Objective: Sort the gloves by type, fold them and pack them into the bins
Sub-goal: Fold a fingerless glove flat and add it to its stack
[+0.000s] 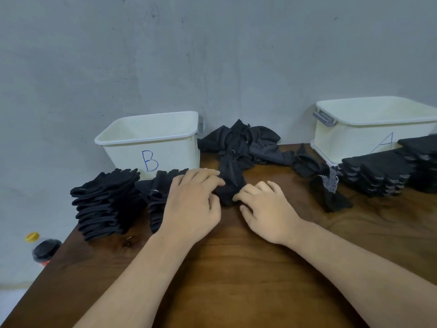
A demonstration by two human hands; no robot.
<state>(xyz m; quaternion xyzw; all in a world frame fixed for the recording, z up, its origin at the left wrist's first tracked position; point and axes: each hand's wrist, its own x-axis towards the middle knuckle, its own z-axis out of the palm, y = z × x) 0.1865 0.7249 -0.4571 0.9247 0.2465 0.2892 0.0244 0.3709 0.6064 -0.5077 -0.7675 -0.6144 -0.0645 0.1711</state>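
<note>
Low in the frame, two bare forearms reach over a brown table (236, 280). At centre the left hand (191, 204) lies with bent fingers curled over the left edge of a black glove (230, 185), thumb tucked at its near end. The right hand (267, 209) pinches the glove's near right corner with curled fingertips. The glove lies on the table between the hands. At lower left, off the table edge, stands a bottle (43, 249) with a yellow cap. Left of the hands are two stacks (106, 204) of folded plain black gloves; at right lie a loose dotted glove (331, 188) and dotted stacks (383, 174). Further back stand bin B (151, 143) at centre left and bin A (373, 124) at upper right, with an unsorted heap (243, 143) between them against the grey wall (212, 55).
</note>
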